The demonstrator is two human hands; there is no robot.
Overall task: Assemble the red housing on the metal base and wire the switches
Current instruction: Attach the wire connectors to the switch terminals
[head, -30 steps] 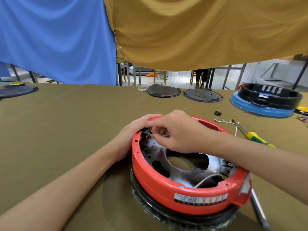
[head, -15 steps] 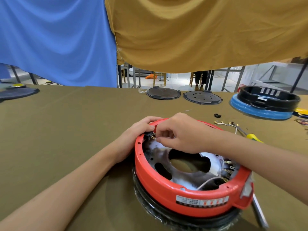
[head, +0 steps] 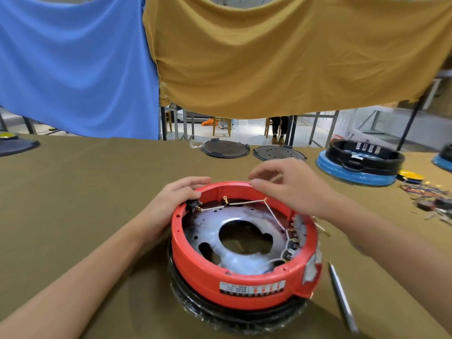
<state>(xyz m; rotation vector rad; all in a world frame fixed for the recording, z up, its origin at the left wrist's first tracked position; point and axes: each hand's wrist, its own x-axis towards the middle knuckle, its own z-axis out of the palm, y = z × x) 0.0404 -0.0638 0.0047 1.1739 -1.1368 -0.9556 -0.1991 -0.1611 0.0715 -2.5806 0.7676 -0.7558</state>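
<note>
The red housing (head: 208,265) sits on the shiny metal base (head: 234,216), over a black ring wrapped in film (head: 220,314). My left hand (head: 181,194) grips the housing's far-left rim beside a small black switch (head: 193,205). A thin white wire (head: 244,203) runs from that switch across the inside, then down to the row of terminals (head: 293,238) on the right wall. My right hand (head: 281,184) hovers just above the far rim with thumb and fingers loosely curved and apart, holding nothing.
A screwdriver shaft (head: 342,297) lies right of the housing. Two black round lids (head: 225,149) (head: 278,152) lie at the table's far edge. A black housing on a blue base (head: 359,162) stands far right, with loose coloured wires (head: 430,196) nearby.
My right hand has let go at the switch and lifted away to the right above the rim. The white wire now shows, attached at the switch. My left hand stays on the rim.
</note>
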